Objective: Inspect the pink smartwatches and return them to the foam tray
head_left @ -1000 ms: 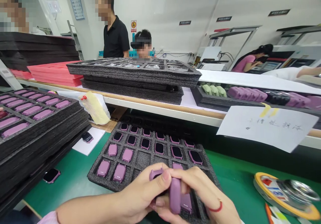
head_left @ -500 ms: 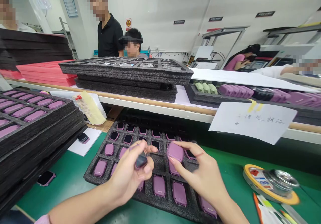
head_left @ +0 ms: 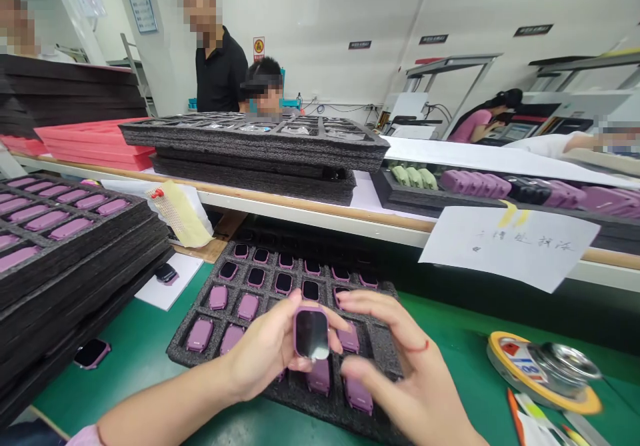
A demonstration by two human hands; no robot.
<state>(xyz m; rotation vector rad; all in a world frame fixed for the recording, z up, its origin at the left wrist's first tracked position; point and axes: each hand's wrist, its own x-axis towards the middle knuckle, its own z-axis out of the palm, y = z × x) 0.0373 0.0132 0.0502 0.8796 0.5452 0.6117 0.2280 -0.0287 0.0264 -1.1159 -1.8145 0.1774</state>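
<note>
My left hand [head_left: 265, 356] pinches a purple watch body [head_left: 311, 334], its dark screen facing me, above a black foam tray [head_left: 197, 359]. My right hand [head_left: 400, 373] hovers just right of the watch body with curled, parted fingers; its thumb and fingertips touch or nearly touch the watch's right edge. The tray's cells hold several purple watch bodies [head_left: 199, 334], some screen up at the back, some back up at the front.
A stack of foam trays [head_left: 80, 259] with purple watch bodies stands at left; loose watches [head_left: 93, 353] lie by it. A raised shelf [head_left: 300, 206] carries more trays and a hanging paper note [head_left: 510, 246]. A tape roll [head_left: 545, 373] lies right. People work behind.
My left hand turned its watch body screen-up and raised it to the middle. My right hand set down the purple piece it held and came in beside the watch.
</note>
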